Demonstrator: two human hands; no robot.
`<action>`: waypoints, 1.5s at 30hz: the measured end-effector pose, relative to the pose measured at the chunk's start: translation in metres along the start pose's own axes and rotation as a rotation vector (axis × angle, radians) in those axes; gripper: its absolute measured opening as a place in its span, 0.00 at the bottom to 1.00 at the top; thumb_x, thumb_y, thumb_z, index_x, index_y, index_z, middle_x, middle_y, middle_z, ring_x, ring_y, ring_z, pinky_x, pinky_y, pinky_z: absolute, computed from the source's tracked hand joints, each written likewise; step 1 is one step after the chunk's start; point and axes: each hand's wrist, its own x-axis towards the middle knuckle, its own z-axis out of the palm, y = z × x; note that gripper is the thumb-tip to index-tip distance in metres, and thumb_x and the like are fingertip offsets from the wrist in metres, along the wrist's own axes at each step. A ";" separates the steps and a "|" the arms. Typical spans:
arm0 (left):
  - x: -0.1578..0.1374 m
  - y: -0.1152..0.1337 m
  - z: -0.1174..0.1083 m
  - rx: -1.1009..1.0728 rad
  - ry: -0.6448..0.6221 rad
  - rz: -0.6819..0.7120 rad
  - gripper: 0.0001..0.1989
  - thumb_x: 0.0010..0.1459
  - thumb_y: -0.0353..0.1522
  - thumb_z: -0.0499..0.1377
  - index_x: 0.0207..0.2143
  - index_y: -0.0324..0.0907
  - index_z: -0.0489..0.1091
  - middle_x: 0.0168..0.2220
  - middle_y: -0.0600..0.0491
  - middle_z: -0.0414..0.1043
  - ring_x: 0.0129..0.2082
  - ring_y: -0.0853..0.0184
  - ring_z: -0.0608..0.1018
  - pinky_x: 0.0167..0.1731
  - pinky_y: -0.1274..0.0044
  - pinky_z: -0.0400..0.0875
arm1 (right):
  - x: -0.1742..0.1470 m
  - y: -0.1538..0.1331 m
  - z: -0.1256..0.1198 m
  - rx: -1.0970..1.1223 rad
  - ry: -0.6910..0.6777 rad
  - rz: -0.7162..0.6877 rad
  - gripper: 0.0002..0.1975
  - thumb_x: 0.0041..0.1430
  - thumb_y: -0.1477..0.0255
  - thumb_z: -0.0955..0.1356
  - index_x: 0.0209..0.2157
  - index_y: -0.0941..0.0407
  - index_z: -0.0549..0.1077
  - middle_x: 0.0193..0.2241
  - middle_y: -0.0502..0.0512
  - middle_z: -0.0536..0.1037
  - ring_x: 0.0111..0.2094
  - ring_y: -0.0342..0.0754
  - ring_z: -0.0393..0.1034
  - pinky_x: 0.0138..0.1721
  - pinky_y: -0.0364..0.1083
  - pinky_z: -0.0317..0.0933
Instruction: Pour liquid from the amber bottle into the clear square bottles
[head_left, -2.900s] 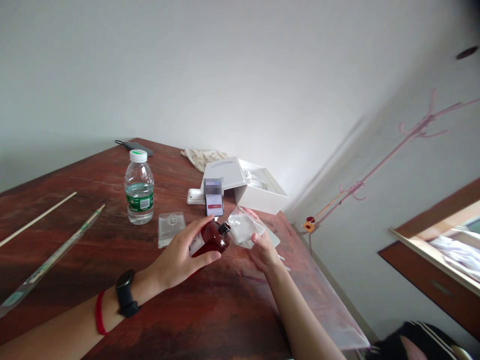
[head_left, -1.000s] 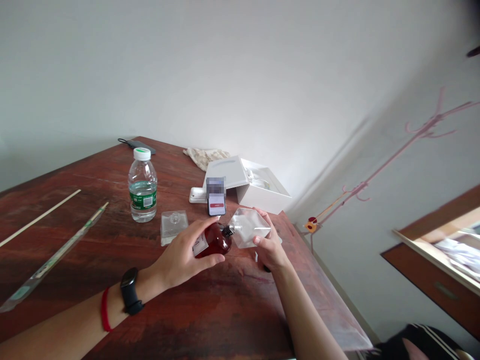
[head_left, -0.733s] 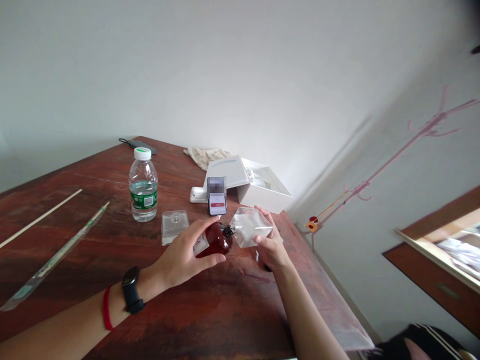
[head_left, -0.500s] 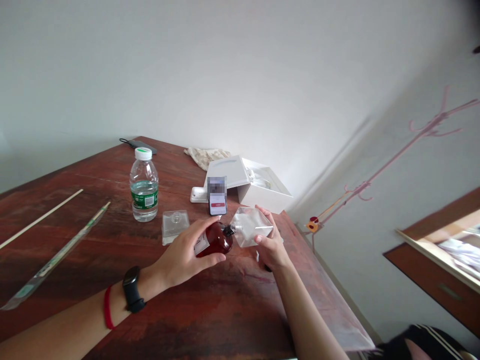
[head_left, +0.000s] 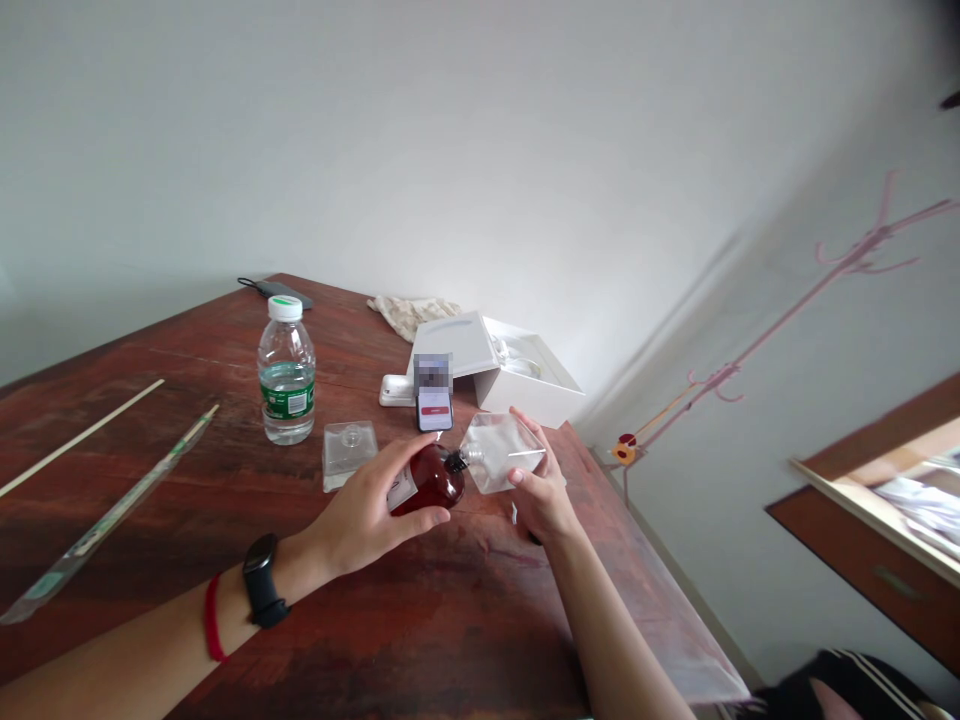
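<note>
My left hand (head_left: 375, 500) is wrapped round a dark amber bottle (head_left: 439, 480) with a pale label, tilted so its black neck points up and to the right. In my right hand (head_left: 544, 490) is a clear, angular bottle (head_left: 499, 455), tipped on its side. The two necks meet mouth to mouth, or nearly so; whether they touch I cannot tell. A flat clear square piece (head_left: 349, 455) with a round knob lies left of the bottles. Just behind them a phone (head_left: 435, 408) stands propped up with its screen lit.
A water bottle (head_left: 287, 375) stands at the left. Beyond it lie a thin stick (head_left: 82, 437) and a wrapped chopstick pack (head_left: 120, 510). An open white box (head_left: 532, 390), a white case (head_left: 395, 391) and a cloth (head_left: 412, 316) are at the back. A pink rack (head_left: 780, 310) leans at right.
Almost nothing differs. Both hands keep their hold on the two bottles, and the view has shifted very slightly.
</note>
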 end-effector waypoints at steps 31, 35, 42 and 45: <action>0.000 0.001 -0.001 0.003 0.003 -0.006 0.36 0.63 0.46 0.70 0.69 0.51 0.65 0.66 0.45 0.74 0.64 0.48 0.77 0.66 0.57 0.72 | -0.001 0.001 0.001 -0.030 0.023 -0.030 0.42 0.39 0.62 0.86 0.56 0.47 0.73 0.54 0.57 0.83 0.51 0.61 0.80 0.50 0.55 0.75; 0.000 0.002 -0.001 0.004 0.006 -0.004 0.36 0.63 0.47 0.70 0.69 0.51 0.65 0.66 0.45 0.74 0.64 0.48 0.77 0.66 0.57 0.72 | -0.002 0.001 0.002 -0.044 0.030 -0.029 0.41 0.39 0.61 0.86 0.55 0.47 0.72 0.54 0.57 0.83 0.50 0.62 0.80 0.49 0.56 0.75; -0.001 0.001 0.000 0.000 -0.001 -0.001 0.36 0.64 0.47 0.70 0.69 0.52 0.64 0.66 0.45 0.74 0.64 0.48 0.77 0.66 0.56 0.71 | -0.001 0.000 0.002 -0.058 0.012 -0.042 0.38 0.41 0.61 0.86 0.54 0.46 0.73 0.53 0.56 0.83 0.49 0.60 0.80 0.48 0.54 0.75; -0.001 0.000 0.000 0.002 -0.010 0.000 0.36 0.64 0.47 0.70 0.70 0.51 0.63 0.66 0.45 0.73 0.64 0.49 0.77 0.67 0.56 0.71 | -0.002 0.000 0.002 -0.037 0.021 -0.037 0.38 0.40 0.63 0.86 0.53 0.47 0.74 0.51 0.57 0.84 0.48 0.59 0.80 0.46 0.54 0.76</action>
